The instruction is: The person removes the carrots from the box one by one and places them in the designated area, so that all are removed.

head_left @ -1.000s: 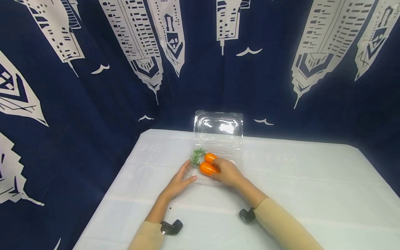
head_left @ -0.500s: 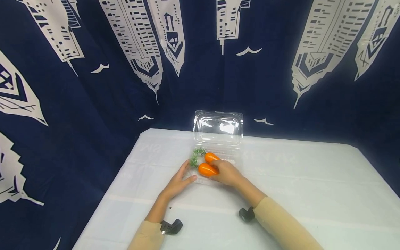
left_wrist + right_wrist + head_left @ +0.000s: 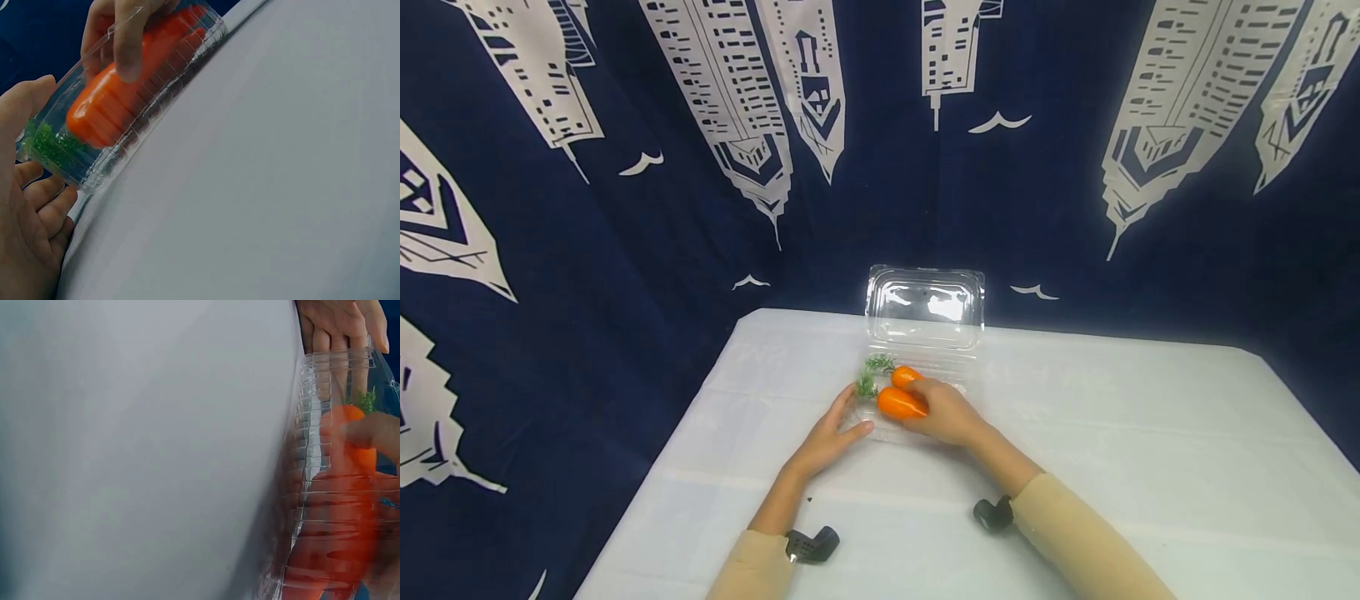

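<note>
Two orange toy-like carrots with leafy green tops lie in the base of a clear plastic clamshell container (image 3: 880, 433). My right hand (image 3: 949, 412) reaches in from the right and grips the nearer carrot (image 3: 901, 404), thumb on the near side. Behind it, the farther carrot (image 3: 906, 377) is partly covered by the same hand. Both green tops (image 3: 53, 144) point toward the container's left end. There my left hand (image 3: 829, 437) steadies the wall with fingers extended and thumb apart, as the left wrist view also shows.
The container's clear lid (image 3: 925, 307) stands raised at the back, hinged to the base. A white-covered table (image 3: 1112, 467) lies beneath, and a dark blue cloth (image 3: 880, 217) printed with white buildings hangs behind it. Black wrist devices (image 3: 812, 546) sit at both sleeves.
The nearer carrot has shifted slightly left inside the container, its green top moving left toward my left hand. My right hand keeps its grip; the left hand stays in place.
</note>
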Demonstrator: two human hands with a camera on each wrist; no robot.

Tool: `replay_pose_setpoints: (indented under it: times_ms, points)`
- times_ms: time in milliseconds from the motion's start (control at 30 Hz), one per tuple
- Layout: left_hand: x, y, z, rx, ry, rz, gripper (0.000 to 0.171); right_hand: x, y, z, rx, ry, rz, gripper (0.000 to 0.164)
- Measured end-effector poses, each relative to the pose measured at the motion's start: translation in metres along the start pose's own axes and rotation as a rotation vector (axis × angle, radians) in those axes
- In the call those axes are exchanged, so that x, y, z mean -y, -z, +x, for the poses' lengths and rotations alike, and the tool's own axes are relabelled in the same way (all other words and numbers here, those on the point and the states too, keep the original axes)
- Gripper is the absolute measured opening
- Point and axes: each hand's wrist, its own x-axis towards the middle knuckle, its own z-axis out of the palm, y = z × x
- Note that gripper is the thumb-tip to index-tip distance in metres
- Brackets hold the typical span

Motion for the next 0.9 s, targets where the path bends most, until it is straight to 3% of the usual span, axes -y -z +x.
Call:
replay_pose_setpoints:
  times_ms: [167,233,467,900]
  points:
    - [0.001,0.001,0.001,0.004,-0.001,0.008,0.078,-0.002,0.001,0.000,-0.047,0.030,0.065,0.057]
    - [0.011,0.000,0.005,0.000,-0.002,0.010,0.080,-0.003,0.001,0.000,-0.068,0.039,0.092,0.055]
    - [0.011,-0.001,0.005,0.009,-0.024,0.011,0.079,-0.005,0.002,0.000,-0.124,0.010,0.217,0.054]
    - [0.011,-0.002,0.004,0.003,-0.025,0.013,0.080,-0.005,0.007,0.000,-0.308,-0.075,0.413,0.047]
